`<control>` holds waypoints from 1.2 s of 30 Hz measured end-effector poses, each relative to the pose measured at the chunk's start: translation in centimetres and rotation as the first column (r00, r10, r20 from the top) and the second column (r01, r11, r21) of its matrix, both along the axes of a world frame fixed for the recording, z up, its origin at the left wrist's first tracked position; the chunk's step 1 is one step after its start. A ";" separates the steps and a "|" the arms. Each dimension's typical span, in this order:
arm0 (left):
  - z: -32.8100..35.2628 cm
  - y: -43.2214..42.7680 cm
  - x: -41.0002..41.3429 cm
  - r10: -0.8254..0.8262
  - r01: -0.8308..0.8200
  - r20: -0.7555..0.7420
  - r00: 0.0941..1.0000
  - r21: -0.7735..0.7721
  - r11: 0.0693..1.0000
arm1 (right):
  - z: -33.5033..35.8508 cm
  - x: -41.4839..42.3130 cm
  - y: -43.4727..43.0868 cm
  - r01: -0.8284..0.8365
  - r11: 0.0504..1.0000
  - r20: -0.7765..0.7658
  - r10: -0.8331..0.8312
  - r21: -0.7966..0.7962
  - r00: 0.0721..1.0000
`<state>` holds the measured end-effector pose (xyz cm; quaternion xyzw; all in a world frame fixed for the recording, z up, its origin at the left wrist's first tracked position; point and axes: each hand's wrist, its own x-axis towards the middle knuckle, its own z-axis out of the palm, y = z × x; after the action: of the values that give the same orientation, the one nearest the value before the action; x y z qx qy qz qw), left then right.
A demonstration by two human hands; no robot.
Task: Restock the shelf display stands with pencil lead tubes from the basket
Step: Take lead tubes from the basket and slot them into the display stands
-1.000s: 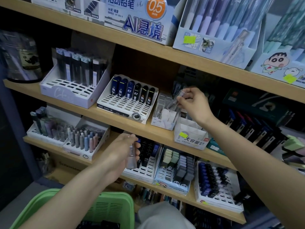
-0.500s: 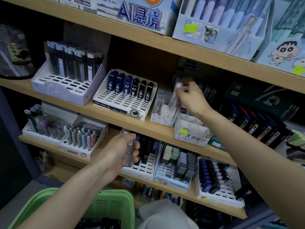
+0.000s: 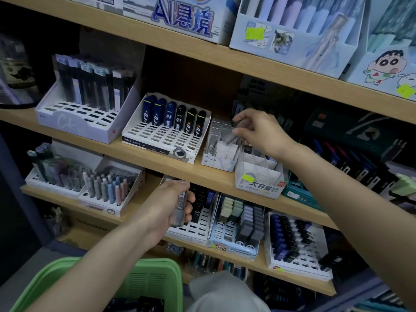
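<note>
Left hand (image 3: 166, 208) curled round clear tubes (image 3: 180, 206), upright; right hand (image 3: 258, 134) extended, pinching tilted tube (image 3: 231, 138) over white stand (image 3: 219, 157).

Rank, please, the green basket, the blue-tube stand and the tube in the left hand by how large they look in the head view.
1. Basket, though it is nearest the camera and partly cut off.
2. Stand.
3. Tube, gripped by the left hand; nearer than the stand, yet clearly smallest.

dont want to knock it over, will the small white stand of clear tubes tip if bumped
Probably tips or slides easily: the small white stand looks like thin card, narrow, apparently loose on the shelf. Its tall clear tubes likely make it top-heavy.
</note>
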<state>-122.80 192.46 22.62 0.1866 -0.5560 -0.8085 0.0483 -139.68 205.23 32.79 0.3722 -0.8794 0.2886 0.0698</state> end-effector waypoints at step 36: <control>1.4 -0.3 1.0 -0.135 0.126 -0.026 0.991 -0.211 0.969 | -2.4 5.2 -0.9 -0.116 0.992 -0.257 0.102 -0.042 0.961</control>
<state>-121.84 192.14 24.05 0.1272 -0.6477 -0.7508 0.0256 -134.47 204.34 30.43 0.4520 -0.8328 0.2664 0.1766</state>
